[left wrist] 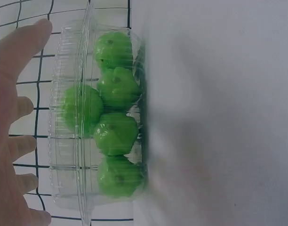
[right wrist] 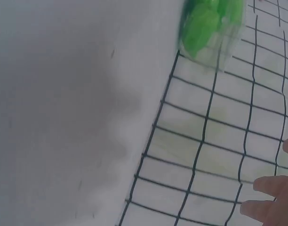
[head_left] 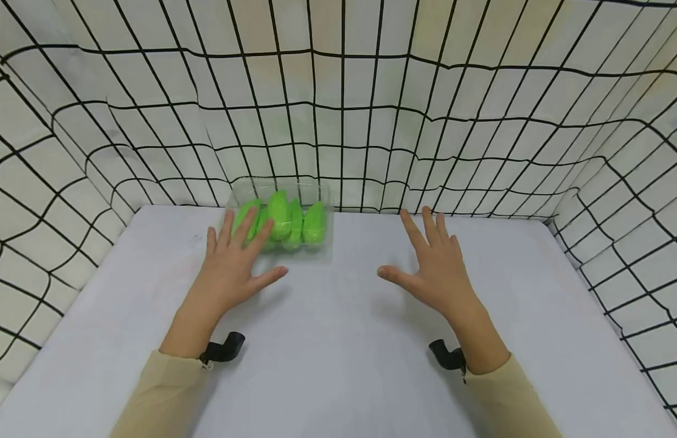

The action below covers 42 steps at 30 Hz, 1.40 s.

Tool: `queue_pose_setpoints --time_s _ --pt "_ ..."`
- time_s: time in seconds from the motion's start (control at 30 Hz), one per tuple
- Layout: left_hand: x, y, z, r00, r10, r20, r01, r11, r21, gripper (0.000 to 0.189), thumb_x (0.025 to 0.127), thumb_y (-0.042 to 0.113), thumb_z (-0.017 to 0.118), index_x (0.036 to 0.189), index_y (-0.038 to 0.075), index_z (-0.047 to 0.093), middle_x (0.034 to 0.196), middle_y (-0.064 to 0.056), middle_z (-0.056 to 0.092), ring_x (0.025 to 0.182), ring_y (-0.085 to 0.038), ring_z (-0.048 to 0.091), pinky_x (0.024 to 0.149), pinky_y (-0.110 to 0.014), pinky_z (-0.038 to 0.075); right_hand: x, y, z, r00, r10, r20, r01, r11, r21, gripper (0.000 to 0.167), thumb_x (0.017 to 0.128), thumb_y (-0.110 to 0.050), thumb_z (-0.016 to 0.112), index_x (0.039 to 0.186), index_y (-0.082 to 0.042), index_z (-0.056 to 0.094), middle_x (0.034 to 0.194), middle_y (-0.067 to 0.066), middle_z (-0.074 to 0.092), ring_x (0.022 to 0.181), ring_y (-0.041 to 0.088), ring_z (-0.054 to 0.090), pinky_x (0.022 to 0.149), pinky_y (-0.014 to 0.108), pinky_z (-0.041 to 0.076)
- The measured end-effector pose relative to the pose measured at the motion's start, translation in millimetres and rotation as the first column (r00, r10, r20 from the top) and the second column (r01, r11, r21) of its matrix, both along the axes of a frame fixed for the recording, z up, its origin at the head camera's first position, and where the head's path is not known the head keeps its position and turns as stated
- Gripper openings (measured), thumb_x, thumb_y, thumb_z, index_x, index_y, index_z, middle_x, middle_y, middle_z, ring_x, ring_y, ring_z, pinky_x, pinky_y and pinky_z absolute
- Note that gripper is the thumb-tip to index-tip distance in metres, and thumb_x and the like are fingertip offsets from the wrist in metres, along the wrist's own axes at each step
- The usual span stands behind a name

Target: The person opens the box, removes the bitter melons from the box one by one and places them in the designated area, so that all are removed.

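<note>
A clear plastic clamshell box (head_left: pixel 328 213) sits at the back of the table, left of centre, and holds several bright green, elongated fruit-like pieces (head_left: pixel 314 225); their exact kind I cannot tell. In the left wrist view the box's lid (left wrist: pixel 66 186) is down over rounded green ends (left wrist: pixel 118 134). My left hand (head_left: pixel 229 274) is above the table, its spread fingers overlapping the box's near left corner in the head view. The right hand (head_left: pixel 441 274), fingers also spread, hovers to the right of the box with nothing in it. In the right wrist view only some fingertips (right wrist: pixel 271 186) show.
A white table surface (head_left: pixel 338 340) extends under both hands. Black wire grid (head_left: pixel 343 109) over white panels walls in the back, left and right sides. Each wrist carries a strap with a black mount (head_left: pixel 224 348).
</note>
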State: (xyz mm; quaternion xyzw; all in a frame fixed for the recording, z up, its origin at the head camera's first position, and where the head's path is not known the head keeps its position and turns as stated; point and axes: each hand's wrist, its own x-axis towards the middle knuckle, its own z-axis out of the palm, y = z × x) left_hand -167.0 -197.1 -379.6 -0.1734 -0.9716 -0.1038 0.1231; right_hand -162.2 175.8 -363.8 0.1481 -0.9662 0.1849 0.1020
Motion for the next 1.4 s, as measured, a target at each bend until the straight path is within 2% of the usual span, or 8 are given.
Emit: queue_pose_setpoints --time_s 0.2,0.5,0.77,1.03,1.27,1.4 --pt "-2.9 -8.3 -3.5 0.999 0.027 0.038 -0.029 0.999 0.038 0.093 0.088 0.067 0.060 0.160 0.021 0.024 0.167 -0.014 0.008 0.151 -0.045 -0.010 0.111 -0.079 0.005 -10.3 -29 -3.2 0.997 0.069 0.034 -0.069 0.998 -0.008 0.105 0.079 -0.081 0.058 0.160 -0.038 0.008 0.168 0.010 0.004 0.154 0.037 -0.001 0.116 0.072 0.015" --pt "-6.5 -19.6 -11.1 0.997 0.051 0.055 -0.054 0.997 0.063 0.092 0.089 0.065 0.061 0.160 0.021 0.022 0.167 -0.014 0.010 0.152 -0.043 -0.006 0.111 -0.078 0.007 -26.5 -84 -4.2 0.979 0.197 0.046 -0.198 0.980 0.006 0.103 0.077 -0.087 0.050 0.157 -0.046 0.000 0.168 0.006 0.003 0.154 0.035 -0.002 0.117 0.070 0.016" --pt "-7.3 -22.3 -13.1 0.997 0.053 0.050 -0.057 0.995 0.076 0.091 0.088 0.064 0.062 0.159 0.020 0.026 0.165 -0.016 0.018 0.153 -0.042 -0.002 0.111 -0.079 0.010 -38.3 -116 -10.5 0.957 0.284 0.049 -0.286 0.958 0.022 0.103 0.081 -0.082 0.053 0.158 -0.041 0.000 0.168 0.002 -0.005 0.154 0.033 -0.005 0.117 0.070 0.016" --pt "-7.3 -15.3 -11.1 0.999 0.043 0.022 -0.045 0.995 0.086 0.089 0.088 0.061 0.065 0.158 0.018 0.031 0.163 -0.017 0.023 0.152 -0.044 0.002 0.110 -0.078 0.018 -42.9 -123 -13.3 0.939 0.305 0.159 -0.312 0.950 0.020 0.094 0.085 -0.076 0.054 0.160 -0.028 0.022 0.168 0.002 0.006 0.154 0.035 0.002 0.116 0.070 0.019" --pt "-6.1 -8.8 -11.0 1.000 0.030 0.006 -0.030 0.995 0.093 0.089 0.087 0.059 0.068 0.156 0.016 0.034 0.161 -0.020 0.026 0.149 -0.050 0.007 0.112 -0.074 0.022 -41.2 -118 -10.5 0.943 0.296 0.155 -0.307 0.950 0.053 0.087 0.088 -0.067 0.061 0.158 -0.028 0.029 0.167 0.003 0.015 0.153 0.037 0.010 0.114 0.070 0.023" --pt "-5.1 -5.4 -10.6 1.000 0.011 0.021 -0.013 0.995 0.095 0.088 0.087 0.058 0.069 0.156 0.015 0.034 0.161 -0.020 0.026 0.150 -0.049 0.006 0.111 -0.072 0.025 -39.5 -113 -9.6 0.948 0.274 0.165 -0.288 0.955 0.069 0.084 0.088 -0.064 0.064 0.157 -0.028 0.032 0.167 0.003 0.017 0.153 0.038 0.010 0.114 0.070 0.024"
